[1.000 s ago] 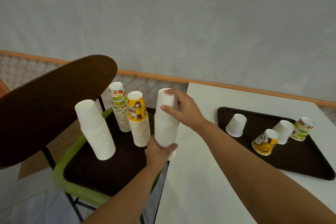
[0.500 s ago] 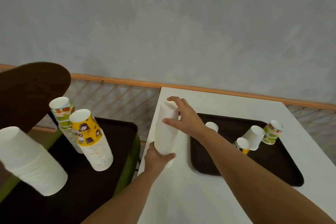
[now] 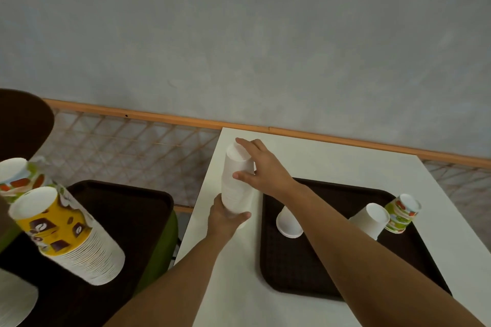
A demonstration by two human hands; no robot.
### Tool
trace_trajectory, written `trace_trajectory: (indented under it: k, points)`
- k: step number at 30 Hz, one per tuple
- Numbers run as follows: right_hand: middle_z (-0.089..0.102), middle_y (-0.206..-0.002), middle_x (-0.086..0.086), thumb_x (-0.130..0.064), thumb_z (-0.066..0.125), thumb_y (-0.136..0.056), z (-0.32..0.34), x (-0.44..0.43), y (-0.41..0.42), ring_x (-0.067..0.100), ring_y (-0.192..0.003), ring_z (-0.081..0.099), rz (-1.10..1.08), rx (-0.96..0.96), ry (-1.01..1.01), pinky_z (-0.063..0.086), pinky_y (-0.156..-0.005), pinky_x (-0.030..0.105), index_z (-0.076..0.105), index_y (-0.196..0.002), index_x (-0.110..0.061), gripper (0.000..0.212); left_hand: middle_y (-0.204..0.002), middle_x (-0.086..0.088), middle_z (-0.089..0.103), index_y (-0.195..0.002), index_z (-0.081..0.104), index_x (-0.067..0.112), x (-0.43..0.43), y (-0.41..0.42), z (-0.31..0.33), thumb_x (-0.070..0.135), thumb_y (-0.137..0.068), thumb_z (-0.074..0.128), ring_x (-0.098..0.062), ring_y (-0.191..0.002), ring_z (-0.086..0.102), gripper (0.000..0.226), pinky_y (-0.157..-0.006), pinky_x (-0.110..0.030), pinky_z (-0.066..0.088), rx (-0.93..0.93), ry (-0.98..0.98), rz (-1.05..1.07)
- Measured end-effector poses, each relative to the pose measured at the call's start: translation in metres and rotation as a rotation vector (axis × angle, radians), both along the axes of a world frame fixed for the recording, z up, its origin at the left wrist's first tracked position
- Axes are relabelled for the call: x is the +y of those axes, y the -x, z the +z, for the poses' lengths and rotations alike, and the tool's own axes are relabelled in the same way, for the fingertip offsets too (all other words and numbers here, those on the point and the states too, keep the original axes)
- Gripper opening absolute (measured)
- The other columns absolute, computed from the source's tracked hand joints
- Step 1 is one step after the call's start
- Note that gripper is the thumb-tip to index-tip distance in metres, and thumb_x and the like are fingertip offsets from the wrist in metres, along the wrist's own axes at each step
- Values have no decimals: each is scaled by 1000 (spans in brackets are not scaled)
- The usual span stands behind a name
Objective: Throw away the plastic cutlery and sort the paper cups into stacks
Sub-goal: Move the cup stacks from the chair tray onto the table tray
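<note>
A tall stack of white paper cups [image 3: 235, 186] is upside down over the left part of the white table [image 3: 332, 159]. My left hand [image 3: 225, 218] grips its lower end. My right hand [image 3: 261, 167] grips its top, fingers over the uppermost cup. On the dark tray [image 3: 297, 268] to the right stand a white cup [image 3: 288, 221] upside down, a second white cup [image 3: 370, 220] and a green patterned cup [image 3: 402, 214]. My right forearm crosses this tray and hides part of it. No cutlery is in view.
A second dark tray [image 3: 125, 210] on a green chair seat [image 3: 162, 247] at left carries a yellow patterned cup stack [image 3: 66, 236], a green patterned stack [image 3: 21, 179] and a white stack [image 3: 13, 300]. A brown chair back [image 3: 24, 119] and a wooden lattice rail [image 3: 127, 146] stand behind.
The white stack has come rightwards with both hands, from over the left tray to above the white table. The view has swung right and the left stacks have slid toward the frame edge.
</note>
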State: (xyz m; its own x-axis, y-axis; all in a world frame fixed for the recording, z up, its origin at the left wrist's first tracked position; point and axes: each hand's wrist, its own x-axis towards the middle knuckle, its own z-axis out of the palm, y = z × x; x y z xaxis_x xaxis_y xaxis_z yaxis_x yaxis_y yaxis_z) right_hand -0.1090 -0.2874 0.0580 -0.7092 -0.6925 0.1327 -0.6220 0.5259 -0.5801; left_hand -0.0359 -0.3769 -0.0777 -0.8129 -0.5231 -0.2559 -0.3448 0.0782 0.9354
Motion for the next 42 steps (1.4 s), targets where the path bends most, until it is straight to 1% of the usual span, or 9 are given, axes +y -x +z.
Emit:
trace_trajectory:
  k: [6, 11, 16, 22, 27, 30, 36, 38, 42]
  points:
    - [32, -147, 2, -25, 64, -87, -1, -4, 25, 21, -130, 38, -21, -1, 8, 36, -104, 29, 22, -148, -19, 75, -131, -9, 35, -141, 31, 16, -8, 26, 9, 20, -69, 82, -29, -117, 48, 88, -102, -42, 43, -52, 79, 5]
    - [26, -151, 3, -21, 63, -88, -1, -6, 41, 21, -135, 33, -43, 5, 17, 32, -107, 28, 21, -148, -17, 73, -142, -6, 38, -147, 20, 23, -10, 32, 8, 9, -73, 77, -25, -128, 41, 94, -107, -41, 38, -42, 46, -55]
    - [23, -152, 3, -25, 62, -89, 0, -8, 47, 23, -137, 31, -54, 9, -18, 33, -109, 33, 20, -149, -17, 73, -148, -6, 31, -149, 17, 27, -11, 29, 11, 7, -84, 65, -27, -134, 34, 83, -110, -41, 34, -32, 63, -88]
    - [30, -145, 8, -34, 64, -86, 9, -15, 39, 25, -132, 31, -151, 113, 40, 35, -106, 37, 31, -144, -20, 68, -133, -6, 41, -146, 23, 30, -13, 16, 15, 9, -85, 64, -24, -118, 46, 77, -98, -35, 43, -5, 38, 3]
    - [45, -126, 12, -22, 66, -84, 23, -41, 11, 26, -116, 42, -150, 308, 299, 38, -96, 31, 52, -129, -13, 48, -110, -5, 53, -135, 40, 23, -21, -15, 20, 3, -84, 63, -14, -84, 56, 59, -66, -18, 48, 48, 85, 50]
    - [48, -120, 12, -17, 64, -83, 30, -62, -16, 26, -110, 45, -55, 301, 381, 43, -91, 33, 56, -124, -10, 42, -97, -3, 58, -123, 52, 16, -32, -42, 24, 6, -86, 62, -11, -73, 56, 40, -57, -13, 46, 69, 180, 27]
    - [44, -119, 10, -21, 65, -86, 34, -104, -74, 19, -109, 47, 181, 153, 369, 36, -92, 20, 54, -126, -10, 43, -89, -2, 65, -104, 62, 13, -58, -108, 20, 18, -86, 65, -14, -81, 63, 19, -70, -14, 49, 36, 245, 15]
    - [43, -120, 9, -22, 64, -87, 33, -119, -95, 19, -110, 48, 257, 113, 358, 38, -95, 23, 52, -128, -11, 44, -83, 0, 66, -94, 62, 15, -67, -134, 14, 18, -86, 66, -14, -80, 64, 10, -73, -17, 50, 31, 245, 41]
    - [42, -126, 8, -28, 61, -88, 30, -146, -135, 20, -116, 47, 361, 75, 314, 44, -98, 35, 49, -133, -17, 47, -80, 6, 65, -89, 65, 17, -85, -180, 4, 18, -85, 66, -6, -76, 61, 5, -65, -9, 45, 14, 314, 106]
